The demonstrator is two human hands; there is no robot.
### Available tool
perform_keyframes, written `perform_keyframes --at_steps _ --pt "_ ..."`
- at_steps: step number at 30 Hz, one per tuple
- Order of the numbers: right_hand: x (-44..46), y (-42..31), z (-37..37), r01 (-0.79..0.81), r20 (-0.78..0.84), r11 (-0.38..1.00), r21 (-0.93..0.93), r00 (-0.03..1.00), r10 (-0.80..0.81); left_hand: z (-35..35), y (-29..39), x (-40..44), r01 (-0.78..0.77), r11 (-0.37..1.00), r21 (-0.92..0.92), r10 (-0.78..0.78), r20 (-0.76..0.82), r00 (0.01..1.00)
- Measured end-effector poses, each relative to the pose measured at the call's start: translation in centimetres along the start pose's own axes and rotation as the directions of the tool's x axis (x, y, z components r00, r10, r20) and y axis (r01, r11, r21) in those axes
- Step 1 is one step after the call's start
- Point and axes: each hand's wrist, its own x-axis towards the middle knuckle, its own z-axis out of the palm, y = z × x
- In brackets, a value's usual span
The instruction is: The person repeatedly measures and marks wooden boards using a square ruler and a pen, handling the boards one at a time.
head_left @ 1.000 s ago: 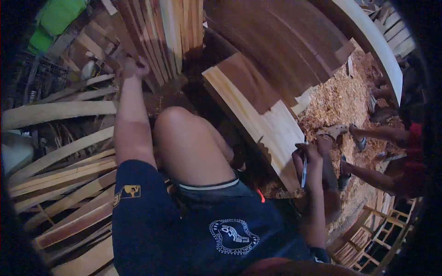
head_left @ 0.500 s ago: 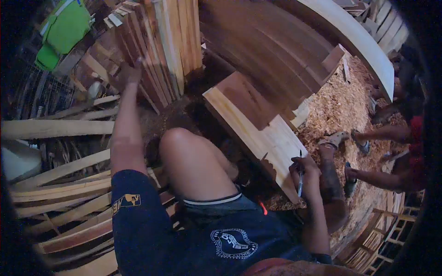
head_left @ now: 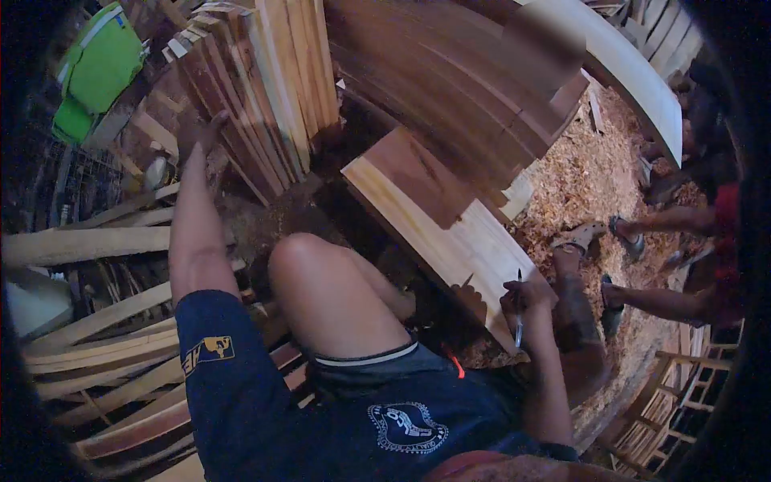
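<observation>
In my right hand (head_left: 530,299) is a pen (head_left: 519,325), its dark tip pointing up and away from me. That hand is over the near end of a pale wooden board (head_left: 482,241), and its shadow falls on the wood. My left arm reaches forward, with my left hand (head_left: 201,132) beside a bundle of upright wooden planks (head_left: 241,88). The left fingers look spread; dim light hides whether they touch the planks.
Curved timber strips (head_left: 120,345) lie piled at left. A green plastic object (head_left: 104,60) sits at upper left. Wood shavings (head_left: 594,169) cover the ground at right, where other people's legs (head_left: 666,221) show. A long curved pale board (head_left: 634,72) spans the upper right.
My left hand has moved slightly left and down, its fingers now spread beside the planks. My right hand still holds the pen over the board. The whole view has shifted a little.
</observation>
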Motion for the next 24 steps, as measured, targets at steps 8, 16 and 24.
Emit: perform_keyframes --at_steps 8,16,24 --pt "0.5 -0.5 -0.4 -0.015 0.087 0.999 0.038 0.996 0.012 -6.2 0.7 9.5 -0.440 0.825 -0.355 0.374 -0.241 0.895" --pt "0.9 -0.6 0.4 -0.189 0.202 0.959 0.211 0.968 0.146 -5.6 -0.9 11.1 -0.437 0.899 0.022 0.422 -0.312 0.851" --pt "-0.4 0.9 -1.2 -0.086 0.173 0.990 0.114 0.983 0.066 -4.0 3.2 5.9 -0.233 0.957 0.175 0.289 -0.465 0.837"
